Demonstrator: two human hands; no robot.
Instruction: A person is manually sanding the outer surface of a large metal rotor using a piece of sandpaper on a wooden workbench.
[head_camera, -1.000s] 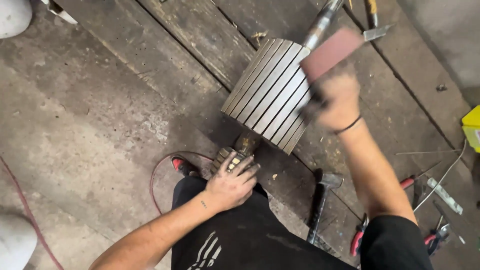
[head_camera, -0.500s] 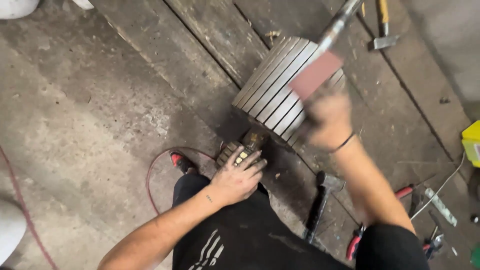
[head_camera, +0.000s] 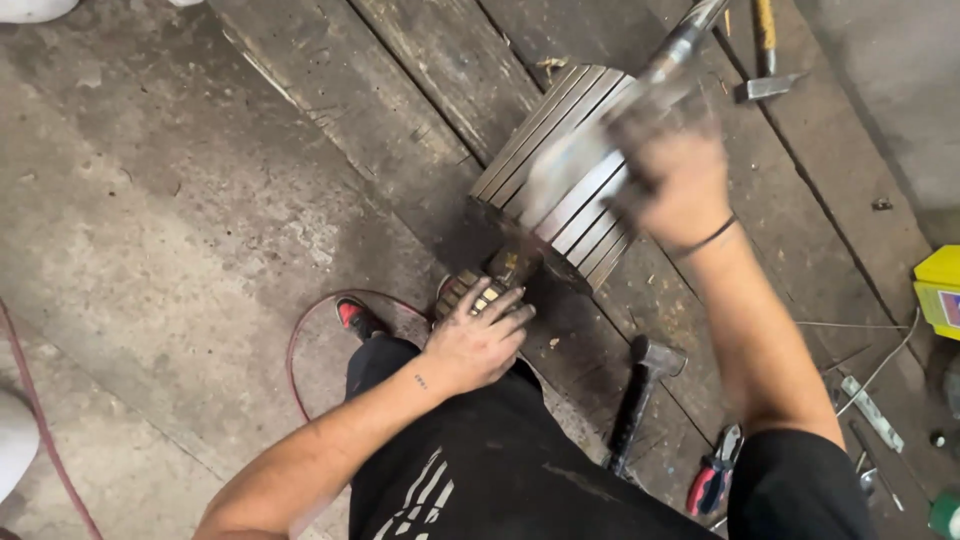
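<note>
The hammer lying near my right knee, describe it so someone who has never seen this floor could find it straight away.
Start at the big ribbed grey metal cylinder on the dark wooden floor planks. Move toward the person's black-clad right knee: the black-handled hammer with a dull grey head lies there. Unlike the red-and-blue-handled pliers beside it, it is plain dark and untouched by either hand.

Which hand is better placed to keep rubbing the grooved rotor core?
Right. The right hand is already on top of the rotor core, whereas the left hand grips the commutator end below, apparently steadying it.
</note>
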